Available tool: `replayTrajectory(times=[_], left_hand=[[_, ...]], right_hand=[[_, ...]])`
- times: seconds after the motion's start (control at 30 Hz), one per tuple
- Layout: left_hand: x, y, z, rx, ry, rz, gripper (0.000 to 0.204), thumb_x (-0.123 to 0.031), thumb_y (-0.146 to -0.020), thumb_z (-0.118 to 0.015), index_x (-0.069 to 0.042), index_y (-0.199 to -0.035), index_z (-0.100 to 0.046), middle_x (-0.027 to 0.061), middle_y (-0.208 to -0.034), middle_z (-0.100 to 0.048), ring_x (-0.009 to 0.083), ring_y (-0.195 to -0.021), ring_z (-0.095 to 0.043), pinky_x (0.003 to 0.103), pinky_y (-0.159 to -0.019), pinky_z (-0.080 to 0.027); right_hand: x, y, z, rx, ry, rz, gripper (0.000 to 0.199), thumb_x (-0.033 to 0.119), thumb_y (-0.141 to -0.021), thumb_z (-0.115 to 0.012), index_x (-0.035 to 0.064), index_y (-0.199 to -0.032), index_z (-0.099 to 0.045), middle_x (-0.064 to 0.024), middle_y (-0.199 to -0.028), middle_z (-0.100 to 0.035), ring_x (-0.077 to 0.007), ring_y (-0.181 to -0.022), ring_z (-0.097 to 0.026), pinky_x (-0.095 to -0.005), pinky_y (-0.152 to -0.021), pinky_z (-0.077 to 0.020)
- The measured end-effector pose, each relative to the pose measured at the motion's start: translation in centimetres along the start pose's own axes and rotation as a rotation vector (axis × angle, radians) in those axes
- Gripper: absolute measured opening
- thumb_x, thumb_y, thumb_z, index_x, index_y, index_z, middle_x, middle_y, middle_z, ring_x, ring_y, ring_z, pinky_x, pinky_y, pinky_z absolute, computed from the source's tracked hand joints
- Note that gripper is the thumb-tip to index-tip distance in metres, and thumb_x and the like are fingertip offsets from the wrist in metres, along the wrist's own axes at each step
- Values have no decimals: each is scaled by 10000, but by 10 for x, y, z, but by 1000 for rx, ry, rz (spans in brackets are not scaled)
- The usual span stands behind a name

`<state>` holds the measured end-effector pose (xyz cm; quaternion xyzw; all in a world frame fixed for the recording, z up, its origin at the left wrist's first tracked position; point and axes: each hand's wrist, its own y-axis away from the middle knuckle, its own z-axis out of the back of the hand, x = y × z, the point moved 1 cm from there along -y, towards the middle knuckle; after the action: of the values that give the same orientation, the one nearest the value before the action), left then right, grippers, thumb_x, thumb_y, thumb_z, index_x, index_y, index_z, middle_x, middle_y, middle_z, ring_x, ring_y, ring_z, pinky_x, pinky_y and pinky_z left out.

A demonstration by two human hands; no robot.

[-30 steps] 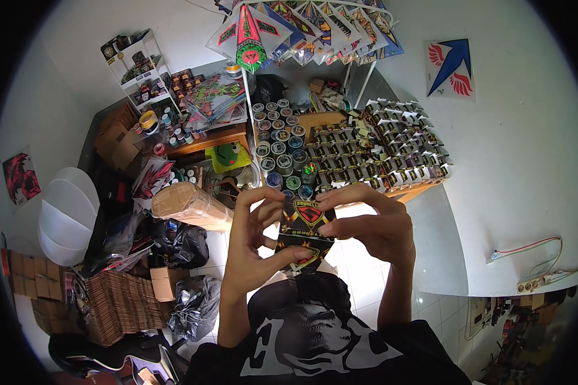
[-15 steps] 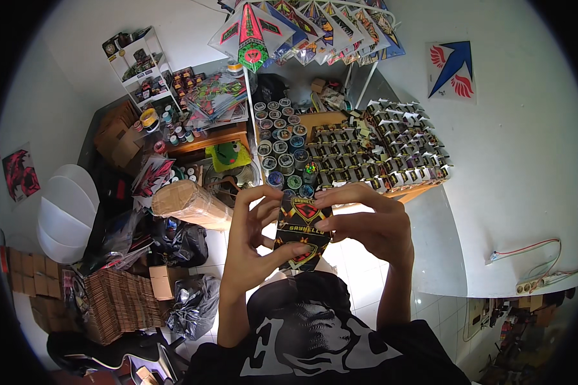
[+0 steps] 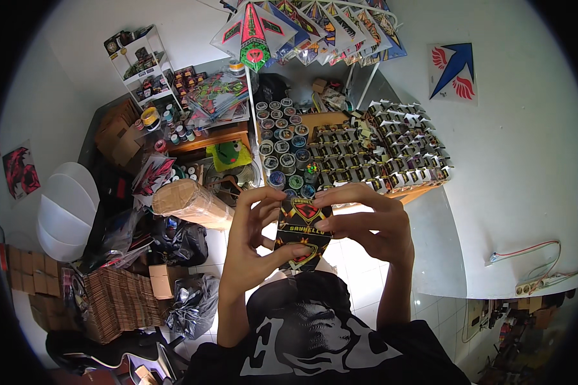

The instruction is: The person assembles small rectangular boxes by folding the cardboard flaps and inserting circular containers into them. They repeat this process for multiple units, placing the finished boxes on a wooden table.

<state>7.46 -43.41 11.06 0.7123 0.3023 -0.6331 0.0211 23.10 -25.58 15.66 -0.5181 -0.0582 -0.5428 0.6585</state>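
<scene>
Between my two hands, in front of my chest, is a small black cardboard box (image 3: 302, 236) with red and yellow print. My left hand (image 3: 249, 247) grips its left side, the thumb lying across the lower printed face and the forefinger at the top corner. From the other side my right hand (image 3: 380, 230) has its fingertips on the box's upper right edge. The back of the box, and some fingers behind it, are hidden. Just beyond, on a table, stand several round lidded jars (image 3: 280, 147) and rows of small black boxes (image 3: 347, 154) with their flaps up.
A tall taped carton (image 3: 192, 202) stands left of my hands. Further left are black plastic bags (image 3: 194, 307), a stack of flat cardboard (image 3: 119, 301) and white curved sheets (image 3: 64, 215). Printed kites (image 3: 253, 38) hang from a rack over the table. Cables and a socket strip (image 3: 532, 287) are at right.
</scene>
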Motion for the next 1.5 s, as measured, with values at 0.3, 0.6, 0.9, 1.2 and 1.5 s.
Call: replayTrajectory(times=[0.3, 0.6, 0.9, 1.2, 1.5], left_hand=[[-1, 0, 0, -10, -27, 4, 807, 23, -780, -918, -66, -1431, -450, 143, -1390, -579, 287, -1340, -629, 306, -794, -714], [-1, -1, -2, -18, -46, 10, 779, 17, -785, -924, -55, -1424, -486, 132, -1402, -586, 274, -1331, -636, 295, -788, -710], [-5, -6, -2, -18, -82, -69, 760, 6, -815, -906, -46, -1442, -479, 132, -1390, -595, 272, -1329, -633, 294, -790, -710], [-4, -4, 1, -37, -87, -70, 758, 8, -800, -917, -47, -1430, -499, 139, -1417, -579, 261, -1324, -637, 300, -825, -703], [4, 3, 3, -41, -78, -123, 610, -102, -876, -859, -14, -1402, -564, 213, -1522, -510, 298, -1399, -571, 391, -968, -663]], right_hand=[[1, 1, 0, 28, -58, -52, 346, 173, -817, -854, 106, -1156, -840, -167, -1299, -758, -359, -1253, -705, -512, -1078, -545], [-1, 1, -10, -16, -139, -48, 416, 65, -822, -873, 164, -1222, -817, -101, -1375, -724, -319, -1290, -675, -455, -1065, -541], [4, -7, -31, -33, -44, -12, 392, 108, -893, -822, 156, -1281, -793, -106, -1342, -681, -343, -1268, -634, -482, -1074, -513], [4, -10, -33, -3, -131, -52, 343, 198, -1011, -730, 143, -1348, -755, -181, -1473, -606, -373, -1423, -544, -492, -1140, -472], [-3, 12, -55, -119, -690, -394, 614, 214, -1108, -594, 57, -1663, -386, -154, -1707, -351, -269, -1560, -379, -424, -1243, -365]])
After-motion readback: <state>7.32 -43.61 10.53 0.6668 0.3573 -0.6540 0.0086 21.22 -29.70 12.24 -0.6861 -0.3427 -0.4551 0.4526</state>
